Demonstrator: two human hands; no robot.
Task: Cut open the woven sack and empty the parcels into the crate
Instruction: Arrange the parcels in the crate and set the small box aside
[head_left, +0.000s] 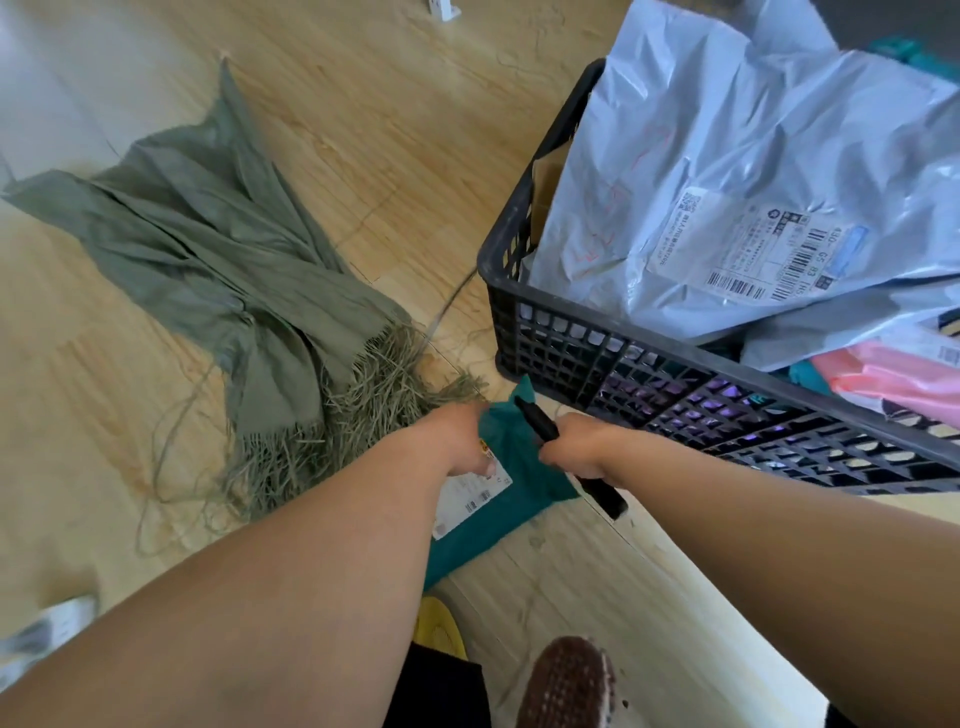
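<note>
The green woven sack (218, 260) lies flat and crumpled on the wooden floor at the left, its cut end frayed into loose strands. A teal parcel (511, 488) with a white label lies on the floor by the black crate (597, 358). My left hand (460, 441) grips the parcel's upper edge. My right hand (576, 447) is closed around a black knife (540, 423), its tip pointing up toward the crate's corner. The crate at the right holds a large grey parcel (727, 171) and pink and white ones.
Loose green threads (171, 467) trail over the floor around the sack's frayed end. A brown knitted slipper (566, 686) and a yellow one (439, 623) are at the bottom. A small white object (444, 8) sits at the top edge.
</note>
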